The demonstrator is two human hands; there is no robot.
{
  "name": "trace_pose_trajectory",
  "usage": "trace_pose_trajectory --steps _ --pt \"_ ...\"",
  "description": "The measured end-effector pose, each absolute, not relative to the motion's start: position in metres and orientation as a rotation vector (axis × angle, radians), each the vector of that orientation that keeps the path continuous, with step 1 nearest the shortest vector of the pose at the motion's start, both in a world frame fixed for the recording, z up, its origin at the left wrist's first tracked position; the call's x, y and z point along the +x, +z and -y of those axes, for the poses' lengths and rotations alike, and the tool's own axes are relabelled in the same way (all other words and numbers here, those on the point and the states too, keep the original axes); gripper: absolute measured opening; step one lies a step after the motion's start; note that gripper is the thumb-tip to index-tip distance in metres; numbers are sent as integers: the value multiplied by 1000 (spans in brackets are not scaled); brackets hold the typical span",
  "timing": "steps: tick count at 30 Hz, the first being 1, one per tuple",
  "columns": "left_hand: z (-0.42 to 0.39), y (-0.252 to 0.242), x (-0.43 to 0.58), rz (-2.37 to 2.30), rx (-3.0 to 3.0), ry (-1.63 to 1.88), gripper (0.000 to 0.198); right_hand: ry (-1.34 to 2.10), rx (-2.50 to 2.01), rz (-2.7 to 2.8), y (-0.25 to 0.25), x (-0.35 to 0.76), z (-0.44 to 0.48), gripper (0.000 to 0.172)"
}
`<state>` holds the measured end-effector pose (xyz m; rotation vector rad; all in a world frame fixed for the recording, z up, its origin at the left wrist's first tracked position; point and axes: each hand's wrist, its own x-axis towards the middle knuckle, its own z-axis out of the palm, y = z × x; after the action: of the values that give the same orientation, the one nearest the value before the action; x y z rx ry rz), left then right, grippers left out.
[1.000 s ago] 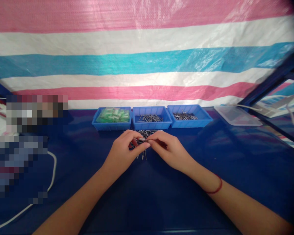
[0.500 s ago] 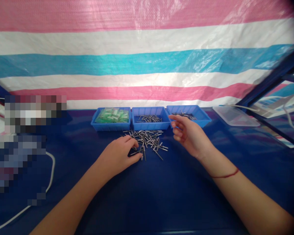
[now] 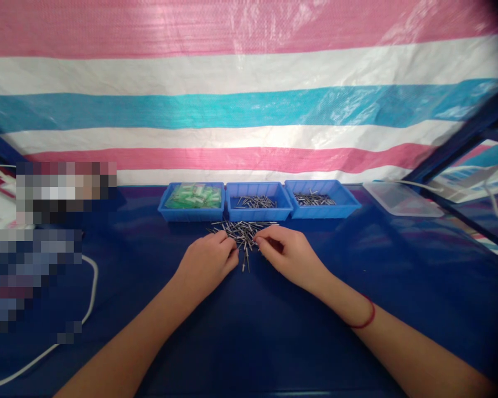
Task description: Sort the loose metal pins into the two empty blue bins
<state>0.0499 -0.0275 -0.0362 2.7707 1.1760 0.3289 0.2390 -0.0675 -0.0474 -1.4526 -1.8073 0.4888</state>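
A loose pile of silver rivets (image 3: 243,232) lies on the dark blue table between my hands. My left hand (image 3: 209,255) is at the pile's left side, fingers curled and pressed together; what they hold, if anything, is hidden. On the right side, my right hand (image 3: 288,251) pinches with thumb and fingertips at the rivets, and what is between the tips is too small to name. Behind the pile stand three blue bins: the left bin (image 3: 191,214) with green packets, the middle bin (image 3: 259,214) and the right bin (image 3: 332,211) with rivets inside.
A clear plastic lid (image 3: 400,200) lies right of the bins. A white cable (image 3: 93,282) curves over the table (image 3: 249,342) at the left, near blurred-out items. A striped sheet (image 3: 249,110) hangs behind, with a dark frame at the right.
My right hand has moved from the right bin down and left to the pile, and its fingers have closed. My left hand's thumb and fingers have drawn together.
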Motion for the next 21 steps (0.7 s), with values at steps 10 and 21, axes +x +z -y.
trace_pose_trajectory --steps 10,21 --pt "35 -41 61 -1021 2416 805 16 678 -1389 1560 -48 234 70 19" --pt "35 -47 63 -1023 2446 778 14 812 -1317 1408 -51 233 69 23"
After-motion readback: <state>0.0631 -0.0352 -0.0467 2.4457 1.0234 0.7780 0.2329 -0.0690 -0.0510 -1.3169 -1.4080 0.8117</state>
